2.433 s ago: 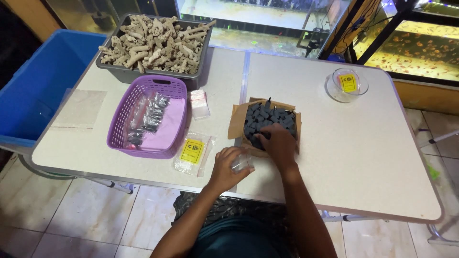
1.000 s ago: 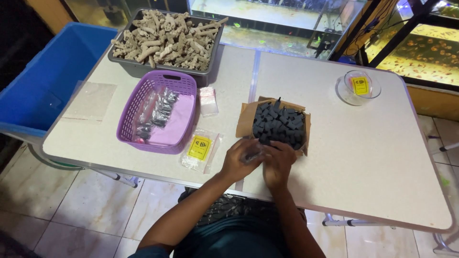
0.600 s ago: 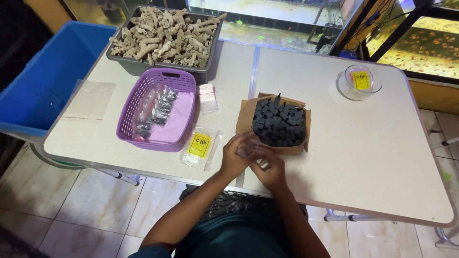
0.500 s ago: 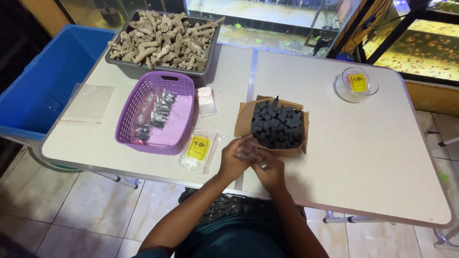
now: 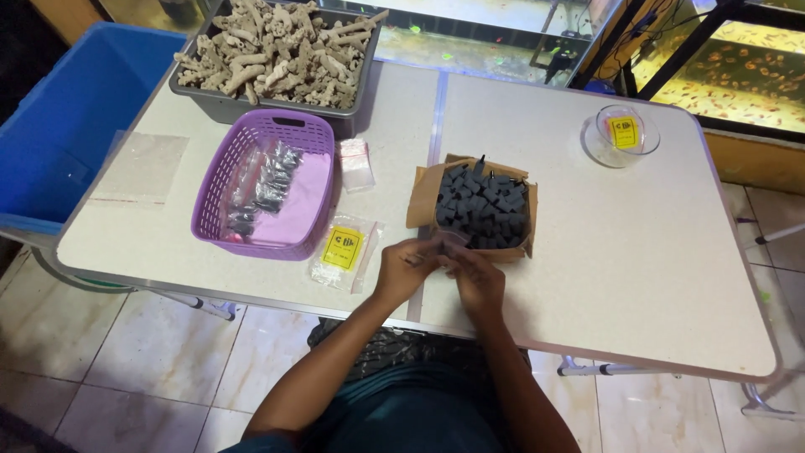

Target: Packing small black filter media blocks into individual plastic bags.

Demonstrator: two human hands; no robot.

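Note:
My left hand (image 5: 402, 270) and my right hand (image 5: 476, 277) meet at the near edge of the white table (image 5: 637, 252), fingers pinched together on a small clear plastic bag (image 5: 436, 247) held between them. Just beyond my fingertips stands a brown cardboard box (image 5: 426, 195) filled with several small dark grey pieces (image 5: 485, 210). To the left of my left hand lies a clear packet with a yellow label (image 5: 343, 249). What is inside the held bag is too small to tell.
A purple basket (image 5: 220, 184) holds several filled bags of dark pieces. Behind it is a grey tub of pale coral-like pieces (image 5: 281, 49), a small stack of clear bags (image 5: 355, 163), a blue bin (image 5: 50, 134) at left, and a clear round dish (image 5: 620, 134) at far right.
My right hand came back from the cardboard box to the table's near edge and joined my left hand on the small clear bag. The view has shifted slightly.

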